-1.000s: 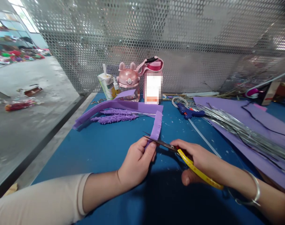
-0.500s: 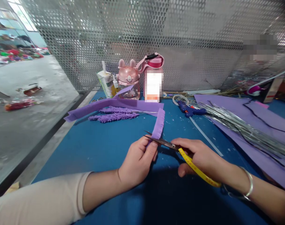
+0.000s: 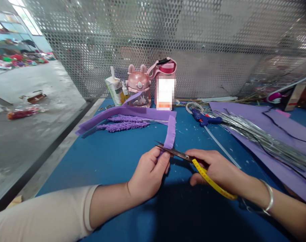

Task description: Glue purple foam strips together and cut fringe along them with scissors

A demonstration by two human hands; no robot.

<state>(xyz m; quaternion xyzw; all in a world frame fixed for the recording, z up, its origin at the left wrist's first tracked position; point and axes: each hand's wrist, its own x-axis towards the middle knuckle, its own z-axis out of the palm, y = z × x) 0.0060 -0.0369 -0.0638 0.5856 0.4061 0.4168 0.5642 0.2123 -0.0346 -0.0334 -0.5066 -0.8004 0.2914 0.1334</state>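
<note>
My left hand [image 3: 153, 168] pinches a purple crepe paper strip [image 3: 170, 132], whose right edge is cut into a fringe. In my right hand [image 3: 210, 168] is a pair of dark metal scissors [image 3: 179, 154], the blades slightly apart across the strip just above my left fingertips. A yellow measuring tape [image 3: 208, 179] hangs along the scissors' handle and under my right wrist. Beyond my hands lie two purple lavender-like flower stems [image 3: 127, 125] on wires. Longer purple paper strips [image 3: 142, 111] stretch behind them.
At the back stand a drink carton [image 3: 115, 89], a pink cup with ears [image 3: 139, 84] and a pink bottle [image 3: 165, 69]. On the right, a blue glue gun [image 3: 204, 118] lies beside a bundle of silvery wires [image 3: 256, 136] on purple paper sheets [image 3: 233, 109]. Perforated metal [image 3: 205, 67] closes off the back.
Both hands, the strip and the scissors hold nearly the same place. At the left, the free end of the long purple strip has shifted slightly right and down.
</note>
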